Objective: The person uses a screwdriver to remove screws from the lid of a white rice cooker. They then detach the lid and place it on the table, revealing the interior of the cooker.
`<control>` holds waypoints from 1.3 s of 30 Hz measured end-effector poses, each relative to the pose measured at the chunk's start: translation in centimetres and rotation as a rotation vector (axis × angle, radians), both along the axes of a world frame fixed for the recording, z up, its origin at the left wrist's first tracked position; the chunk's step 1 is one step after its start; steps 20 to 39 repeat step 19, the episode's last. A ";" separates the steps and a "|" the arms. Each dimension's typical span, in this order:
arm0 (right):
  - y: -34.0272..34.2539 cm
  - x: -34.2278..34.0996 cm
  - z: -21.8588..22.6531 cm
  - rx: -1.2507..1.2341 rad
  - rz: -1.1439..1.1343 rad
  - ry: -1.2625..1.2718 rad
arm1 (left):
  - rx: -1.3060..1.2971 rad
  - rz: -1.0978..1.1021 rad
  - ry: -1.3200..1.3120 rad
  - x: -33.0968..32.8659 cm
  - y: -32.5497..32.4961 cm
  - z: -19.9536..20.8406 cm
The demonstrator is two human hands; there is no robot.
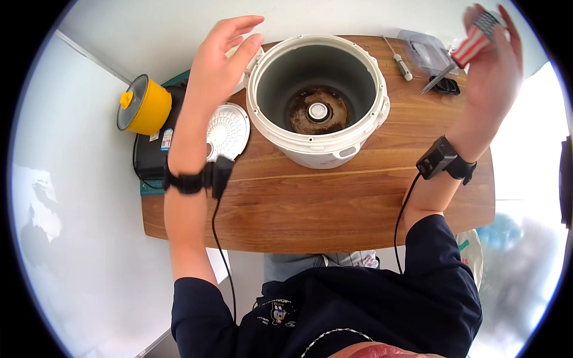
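Note:
My left hand is raised beside the far left rim of a white rice cooker body. Its fingers are stretched out and apart, with nothing seen in them. The cooker stands without a lid on top, showing a grey inside wall and a brown-stained bottom with a round silvery centre piece. Up at the far right, my right hand is closed round a screwdriver with a red-and-white striped, star-patterned handle. Its metal shaft slants down and left over the table, away from the cooker.
Left of the cooker lies a white perforated disc. Beyond it, a yellow pot with a grey lid rests on a black case. At the back right are another screwdriver, clear plastic packaging and a small black piece.

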State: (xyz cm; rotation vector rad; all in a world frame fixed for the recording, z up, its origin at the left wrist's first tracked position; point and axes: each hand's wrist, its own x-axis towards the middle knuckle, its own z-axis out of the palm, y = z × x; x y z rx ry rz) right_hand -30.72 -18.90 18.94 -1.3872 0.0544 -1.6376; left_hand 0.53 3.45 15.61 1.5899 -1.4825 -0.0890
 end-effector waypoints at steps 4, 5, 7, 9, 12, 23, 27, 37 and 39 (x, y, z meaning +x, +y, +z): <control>2.6 3.3 0.0 0.037 -0.218 0.312 | 0.247 -0.272 0.326 3.3 -3.4 -1.1; 0.4 3.1 -0.9 0.038 -0.197 0.394 | 0.260 -0.309 0.392 3.1 -4.0 -1.6; -3.3 3.0 -2.4 0.031 -0.231 0.585 | 0.331 -0.389 0.513 2.9 -4.8 -2.3; -4.0 3.1 -2.8 0.011 -0.327 0.813 | 0.441 -0.461 0.632 2.5 -4.6 -2.7; -2.8 2.8 -2.8 -0.104 -0.321 0.830 | 0.365 -0.486 0.810 1.6 -3.6 -2.8; -1.1 -0.3 -11.4 -0.582 -0.363 0.774 | 0.144 -0.212 0.837 0.0 2.4 -3.8; -1.1 -0.3 -11.4 -0.582 -0.363 0.774 | 0.144 -0.212 0.837 0.0 2.4 -3.8; -1.1 -0.3 -11.4 -0.582 -0.363 0.774 | 0.144 -0.212 0.837 0.0 2.4 -3.8; -1.1 -0.3 -11.4 -0.582 -0.363 0.774 | 0.144 -0.212 0.837 0.0 2.4 -3.8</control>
